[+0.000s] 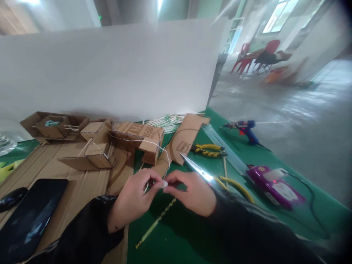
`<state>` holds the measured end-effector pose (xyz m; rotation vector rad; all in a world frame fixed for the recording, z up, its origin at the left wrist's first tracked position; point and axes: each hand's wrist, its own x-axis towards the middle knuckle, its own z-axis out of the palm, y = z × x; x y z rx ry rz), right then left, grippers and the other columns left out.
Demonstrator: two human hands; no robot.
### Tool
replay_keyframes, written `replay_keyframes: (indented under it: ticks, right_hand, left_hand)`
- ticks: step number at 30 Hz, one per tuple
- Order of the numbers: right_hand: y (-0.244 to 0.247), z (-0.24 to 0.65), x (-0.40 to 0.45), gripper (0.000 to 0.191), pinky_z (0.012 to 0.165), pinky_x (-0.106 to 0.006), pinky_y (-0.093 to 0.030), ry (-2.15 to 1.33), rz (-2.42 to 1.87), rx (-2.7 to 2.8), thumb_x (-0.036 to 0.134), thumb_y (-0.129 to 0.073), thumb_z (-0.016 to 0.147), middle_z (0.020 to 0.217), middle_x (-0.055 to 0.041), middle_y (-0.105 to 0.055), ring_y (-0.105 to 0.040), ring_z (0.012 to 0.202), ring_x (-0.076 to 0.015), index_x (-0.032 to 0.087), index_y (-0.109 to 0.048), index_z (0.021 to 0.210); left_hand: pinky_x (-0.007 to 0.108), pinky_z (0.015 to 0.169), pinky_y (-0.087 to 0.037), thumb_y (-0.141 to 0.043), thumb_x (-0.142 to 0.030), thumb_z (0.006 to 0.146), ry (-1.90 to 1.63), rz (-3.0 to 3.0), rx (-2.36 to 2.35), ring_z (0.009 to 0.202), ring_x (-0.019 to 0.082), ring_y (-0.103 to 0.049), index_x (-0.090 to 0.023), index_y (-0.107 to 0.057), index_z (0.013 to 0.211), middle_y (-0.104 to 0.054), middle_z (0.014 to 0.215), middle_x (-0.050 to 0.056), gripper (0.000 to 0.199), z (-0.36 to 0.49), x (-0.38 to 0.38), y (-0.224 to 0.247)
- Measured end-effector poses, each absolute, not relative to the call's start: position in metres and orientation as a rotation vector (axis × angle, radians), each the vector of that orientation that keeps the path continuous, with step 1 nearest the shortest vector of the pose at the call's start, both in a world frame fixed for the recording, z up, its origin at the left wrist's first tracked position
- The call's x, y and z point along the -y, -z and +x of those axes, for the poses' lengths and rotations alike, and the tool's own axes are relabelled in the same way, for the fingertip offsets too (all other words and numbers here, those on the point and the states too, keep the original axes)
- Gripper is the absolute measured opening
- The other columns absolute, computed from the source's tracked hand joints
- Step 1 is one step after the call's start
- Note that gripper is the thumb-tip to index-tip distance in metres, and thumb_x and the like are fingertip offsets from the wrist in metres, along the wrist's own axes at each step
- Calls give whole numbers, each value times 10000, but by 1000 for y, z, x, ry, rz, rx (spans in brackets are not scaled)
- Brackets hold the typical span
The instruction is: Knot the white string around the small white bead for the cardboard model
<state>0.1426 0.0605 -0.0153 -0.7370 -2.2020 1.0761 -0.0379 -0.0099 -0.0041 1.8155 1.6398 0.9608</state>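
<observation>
My left hand [136,193] and my right hand [191,193] meet above the green tabletop, each closed in a pinch. Between their fingertips is a small white piece [165,184], too small to make out its kind. A thin white string [168,156] runs from the cardboard model [132,131] down toward my fingers. Just below them a twisted yellowish stick [155,226] lies on the table. Scissors [196,167] with yellow handles lie by my right wrist, partly covered by my sleeve.
Pliers [210,150], a glue gun [246,130] and a purple power strip [276,187] lie to the right, beside clear glue sticks [224,146]. At left, a phone [33,216] rests on a cardboard base [90,183]. A white panel [110,73] stands behind.
</observation>
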Motion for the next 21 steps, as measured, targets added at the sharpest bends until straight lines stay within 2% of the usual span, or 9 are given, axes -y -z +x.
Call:
replay_keyframes:
  ticks: [3,12,21]
  right_hand:
    - [14,143,-62,53,589,-209,-496,-1010,-676,2229,221,-670,819,750,-3,-711,-653,642,-129,187,-674,860]
    - [10,144,-58,53,666,-216,-506,-969,-510,2207,173,-650,822,795,-16,-697,-642,687,-127,187,-666,871]
    - [9,145,-57,147,704,-261,-516,-922,-401,2040,125,-614,824,828,-31,-689,-655,761,-167,224,-665,921]
  left_hand:
    - [234,625,-419,-565,-334,876,-974,1759,-1630,686,163,-606,-202,-627,826,-677,759,15,154,-38,9,3]
    - [226,619,-424,-588,-347,857,-1028,1625,-1498,674,153,-583,-179,-634,810,-659,739,16,181,-44,4,6]
    - [193,561,-350,-506,-356,904,-1056,1296,-1360,605,94,-445,-198,-574,827,-496,686,-52,188,-34,6,4]
